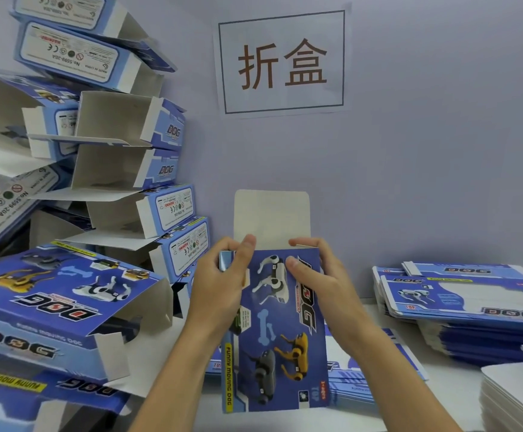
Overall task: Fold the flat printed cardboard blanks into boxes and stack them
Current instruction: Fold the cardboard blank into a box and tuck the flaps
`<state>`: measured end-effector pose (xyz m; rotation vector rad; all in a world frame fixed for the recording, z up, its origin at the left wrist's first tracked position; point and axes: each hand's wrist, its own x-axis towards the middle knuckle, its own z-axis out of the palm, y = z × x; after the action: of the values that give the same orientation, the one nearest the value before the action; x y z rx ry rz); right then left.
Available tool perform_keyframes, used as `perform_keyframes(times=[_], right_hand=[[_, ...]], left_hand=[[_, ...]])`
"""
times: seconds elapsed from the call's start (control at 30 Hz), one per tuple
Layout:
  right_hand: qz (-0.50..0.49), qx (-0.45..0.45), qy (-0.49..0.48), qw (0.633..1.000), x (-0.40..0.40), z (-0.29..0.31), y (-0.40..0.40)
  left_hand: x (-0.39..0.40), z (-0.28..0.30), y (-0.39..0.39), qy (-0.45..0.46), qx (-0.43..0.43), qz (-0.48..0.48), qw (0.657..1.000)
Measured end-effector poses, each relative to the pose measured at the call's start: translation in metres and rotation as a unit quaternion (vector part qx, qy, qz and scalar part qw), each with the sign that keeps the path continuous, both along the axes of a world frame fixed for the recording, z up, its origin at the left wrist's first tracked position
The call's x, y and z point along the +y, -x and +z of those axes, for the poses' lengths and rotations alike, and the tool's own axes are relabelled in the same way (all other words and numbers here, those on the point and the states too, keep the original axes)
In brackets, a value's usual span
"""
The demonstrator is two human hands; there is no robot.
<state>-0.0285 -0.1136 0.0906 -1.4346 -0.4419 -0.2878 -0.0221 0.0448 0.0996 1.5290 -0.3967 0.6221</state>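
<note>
At the frame's centre, both hands hold one printed blank (274, 332) upright, left hand (219, 285) and right hand (314, 275) pinching its upper corners, white top flap (271, 218) standing open. The step in hand looks like squaring it up; next likely means tucking that flap, then adding it to the folded boxes (135, 169) stacked at left.

The box (274, 332) between the hands is thin cardboard, glossy blue print outside, its raised flap (271, 218) plain matt grey-white inside. The flat blanks (460, 302) share that sheen. The wall sign (282, 62) is matt white paper.
</note>
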Motion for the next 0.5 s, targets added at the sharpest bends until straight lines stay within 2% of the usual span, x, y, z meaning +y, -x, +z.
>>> perform_keyframes(times=[0.1, 0.27, 0.37, 0.5], right_hand=[[0.025, 0.019, -0.017, 0.999, -0.0075, -0.0011, -0.0034], [0.022, 0.014, 0.017, 1.000, -0.0093, 0.0008, -0.0011], [-0.009, 0.009, 0.018, 1.000, -0.0067, -0.0006, -0.0052], [-0.009, 0.047, -0.027, 0.998, -0.0031, -0.0053, -0.0097]], left_hand=[[-0.0034, -0.0006, -0.0009, 0.020, 0.062, -0.011, 0.998], [-0.0036, -0.0004, -0.0025, 0.017, 0.121, -0.003, 0.992], [-0.0035, -0.0018, -0.0013, 0.049, 0.144, 0.002, 0.988], [-0.0058, -0.0020, 0.0003, 0.100, 0.156, -0.007, 0.983]])
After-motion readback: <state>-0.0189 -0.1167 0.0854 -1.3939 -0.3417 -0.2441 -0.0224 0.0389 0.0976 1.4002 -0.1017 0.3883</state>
